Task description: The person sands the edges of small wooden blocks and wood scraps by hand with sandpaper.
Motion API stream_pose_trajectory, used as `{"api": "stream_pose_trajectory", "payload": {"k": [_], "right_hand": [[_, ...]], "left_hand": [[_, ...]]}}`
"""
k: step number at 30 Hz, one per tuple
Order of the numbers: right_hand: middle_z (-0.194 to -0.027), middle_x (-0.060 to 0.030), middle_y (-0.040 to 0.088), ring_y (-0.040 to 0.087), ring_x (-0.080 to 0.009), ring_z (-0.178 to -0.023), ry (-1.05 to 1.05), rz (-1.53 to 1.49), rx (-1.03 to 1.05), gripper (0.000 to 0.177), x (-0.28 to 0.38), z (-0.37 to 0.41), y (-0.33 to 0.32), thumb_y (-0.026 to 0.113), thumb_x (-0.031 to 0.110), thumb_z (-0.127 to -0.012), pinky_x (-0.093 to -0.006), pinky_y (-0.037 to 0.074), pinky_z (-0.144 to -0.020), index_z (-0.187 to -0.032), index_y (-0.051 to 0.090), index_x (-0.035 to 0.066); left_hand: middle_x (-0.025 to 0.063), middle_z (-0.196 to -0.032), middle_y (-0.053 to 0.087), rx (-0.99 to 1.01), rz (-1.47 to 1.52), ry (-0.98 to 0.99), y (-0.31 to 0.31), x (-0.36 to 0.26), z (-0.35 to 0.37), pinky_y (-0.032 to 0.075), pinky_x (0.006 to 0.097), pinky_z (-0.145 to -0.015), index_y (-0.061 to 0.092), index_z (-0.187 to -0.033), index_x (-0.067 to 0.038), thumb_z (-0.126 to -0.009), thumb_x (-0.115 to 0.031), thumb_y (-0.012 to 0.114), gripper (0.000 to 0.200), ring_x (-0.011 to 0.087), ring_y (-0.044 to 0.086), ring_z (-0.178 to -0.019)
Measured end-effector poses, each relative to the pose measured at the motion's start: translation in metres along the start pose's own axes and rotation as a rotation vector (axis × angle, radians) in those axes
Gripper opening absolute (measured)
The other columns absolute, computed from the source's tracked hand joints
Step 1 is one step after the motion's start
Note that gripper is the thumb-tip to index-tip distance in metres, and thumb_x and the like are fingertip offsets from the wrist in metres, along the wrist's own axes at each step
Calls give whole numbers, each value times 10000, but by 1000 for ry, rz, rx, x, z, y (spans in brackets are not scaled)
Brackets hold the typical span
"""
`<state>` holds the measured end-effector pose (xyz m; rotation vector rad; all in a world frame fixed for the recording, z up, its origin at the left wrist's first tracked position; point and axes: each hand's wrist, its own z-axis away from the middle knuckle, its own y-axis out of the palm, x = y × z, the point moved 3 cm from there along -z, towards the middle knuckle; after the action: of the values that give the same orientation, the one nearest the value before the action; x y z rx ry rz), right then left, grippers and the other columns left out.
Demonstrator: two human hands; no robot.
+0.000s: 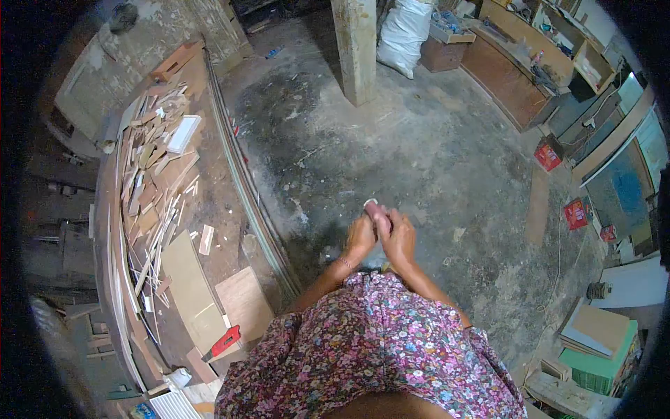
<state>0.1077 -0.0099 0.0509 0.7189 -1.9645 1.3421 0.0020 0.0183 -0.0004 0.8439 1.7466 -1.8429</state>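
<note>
1. Floral-printed fabric (370, 328) is worn by the person and is seen closest to the camera, spread across the lower middle of the view.
2. Beyond it, both hands are brought together over the concrete floor (433, 153). The left hand (359, 236) is curled in, its fingers folded; the right hand (399, 237) is bent and pressed against it, its fingers partly curled.
3. At the far end of the joined hands, a small pale-rimmed thing (370, 202) is seen by the fingertips — mostly hidden, so which hand has hold of it, and how firmly, cannot be told.
4. To the left, a long workbench (227, 241) is covered in part by wood offcuts (143, 192), with a white frame (183, 134) laid among them.
5. Nearer the person, a tan board (192, 279) and a plywood piece (244, 298) are laid side by side; a red tool (225, 342) is placed close below them.
6. Across the floor, a white sack (405, 35) is stood beside a pillar (354, 56) — and red boxes (576, 214) are set along the right side.
</note>
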Motion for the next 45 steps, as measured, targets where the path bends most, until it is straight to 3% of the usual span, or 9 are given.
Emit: {"api": "stream_pose_trajectory", "payload": {"k": [2,9,14,20,26,29,32,38,45], "right_hand": [[-727,-204,606,589,-364,-682,65,-70,24,312,-26,-18,13,565,316,-816,-420,454,-609,-907,622,24],[-720,-193,615,603,-328,-661,-74,-60,-41,295,2,2,-4,579,299,-814,-395,452,-597,-893,624,18],[-801,-210,606,590,-345,-731,235,-190,121,297,-30,-18,6,585,295,-808,-390,452,-639,-897,616,14],[-811,-227,609,581,-390,-780,-17,12,14,338,10,4,-9,540,341,-827,-450,449,-669,-922,611,24],[-806,-225,593,563,-399,-759,143,-147,78,316,-28,-20,9,548,336,-827,-448,440,-666,-926,611,42],[-805,-219,595,566,-391,-755,31,-96,47,310,2,-8,-5,547,330,-829,-444,437,-664,-928,615,44],[-796,-212,596,567,-385,-748,-34,-124,35,316,10,5,2,551,334,-826,-436,440,-664,-934,621,46],[-843,-191,629,615,-282,-768,77,-217,2,285,-3,1,5,594,267,-811,-354,462,-683,-908,627,1],[-794,-199,623,609,-343,-726,64,-69,4,324,-23,-15,3,553,323,-826,-409,455,-622,-908,627,18]], "left_hand": [[255,-766,573,-119,34,196,7,-4,6,432,501,-655,523,-875,0,-739,-33,513,141,448,552,-751],[242,-797,584,-26,54,60,8,12,-3,440,475,-649,521,-884,9,-719,-29,549,171,430,560,-789],[266,-709,573,-81,-37,231,2,-12,9,431,511,-595,469,-829,-10,-744,-36,519,102,425,573,-677],[249,-780,568,61,103,-23,-17,-22,1,423,495,-635,519,-893,9,-739,-51,543,168,433,557,-760],[246,-741,589,-112,-30,188,2,-13,8,443,500,-615,535,-882,16,-801,-137,493,178,420,575,-715],[240,-742,593,-15,27,38,3,-3,-1,444,484,-609,567,-802,9,-797,-160,511,178,415,577,-734],[229,-734,596,-32,365,-55,-12,-9,2,438,465,-577,587,-763,-11,-792,-187,527,188,416,578,-727],[198,-757,612,16,121,-28,-5,-4,-4,457,465,-618,589,-888,-47,-810,-240,519,220,398,592,-749],[229,-784,601,-65,-88,207,-6,-19,5,447,500,-625,505,-905,12,-737,-26,513,173,427,577,-722]]}}
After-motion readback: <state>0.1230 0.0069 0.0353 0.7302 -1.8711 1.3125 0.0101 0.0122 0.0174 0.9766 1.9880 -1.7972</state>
